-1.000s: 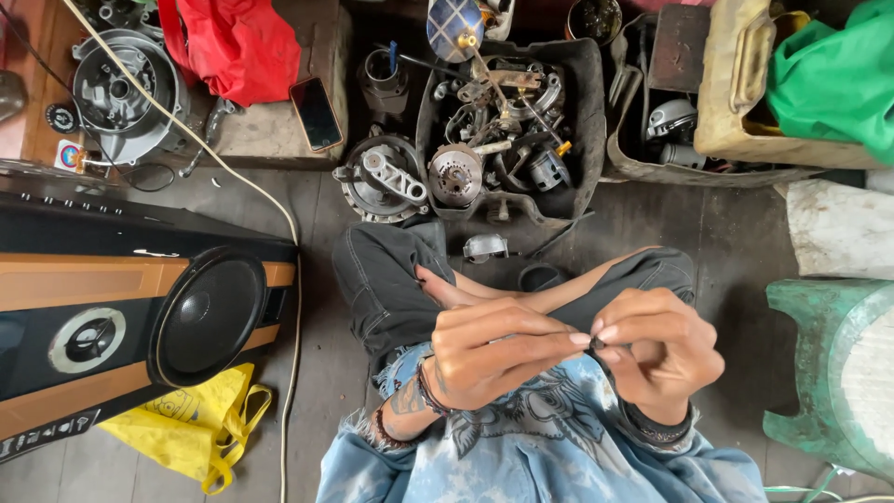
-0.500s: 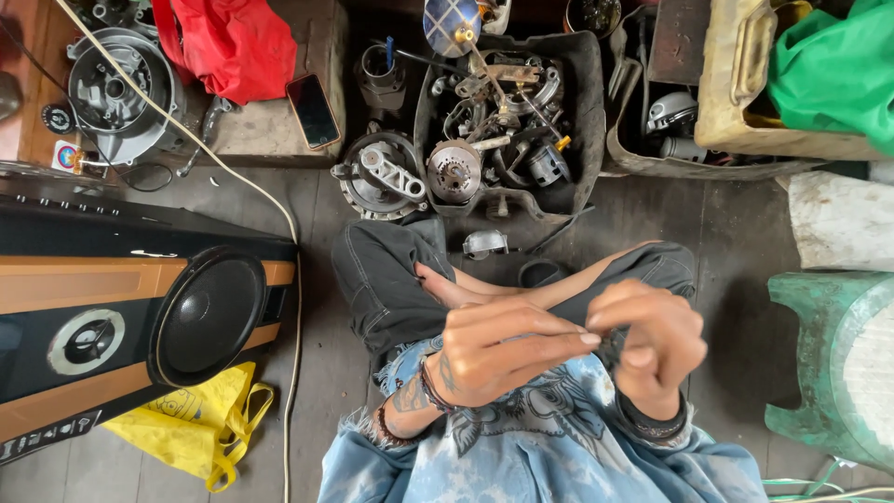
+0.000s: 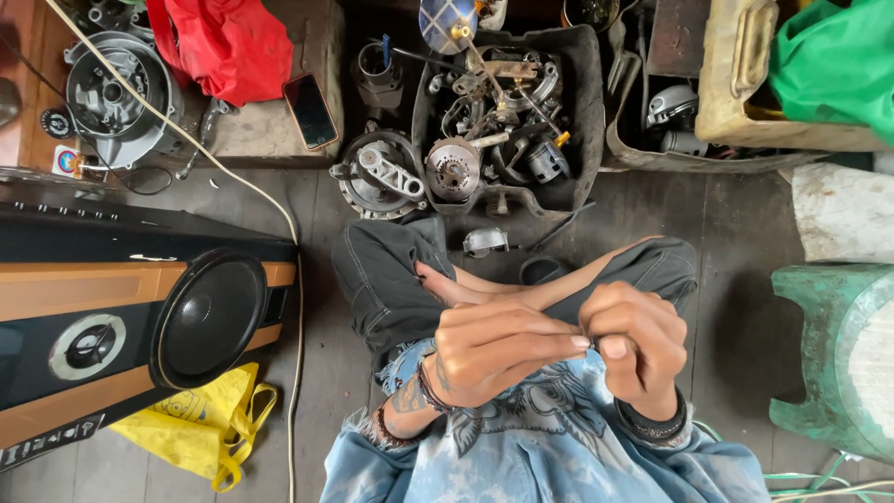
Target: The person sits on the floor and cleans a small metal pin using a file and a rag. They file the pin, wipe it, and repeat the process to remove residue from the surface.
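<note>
Small part worked between both hands, over the lap.
Left hand (image 3: 498, 359) and right hand (image 3: 643, 345) fingers are pinched together on a tiny dark piece (image 3: 592, 331); parts tray (image 3: 587, 121) lies far, untouched.

Big speaker (image 3: 130, 326) left; yellow bag (image 3: 209, 428) below; green stool (image 3: 838, 354) right; phone (image 3: 310, 110).

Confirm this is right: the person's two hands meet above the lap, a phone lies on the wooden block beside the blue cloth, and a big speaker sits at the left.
One slip: the cloth beside the phone is red, not blue, as the head view shows.
</note>
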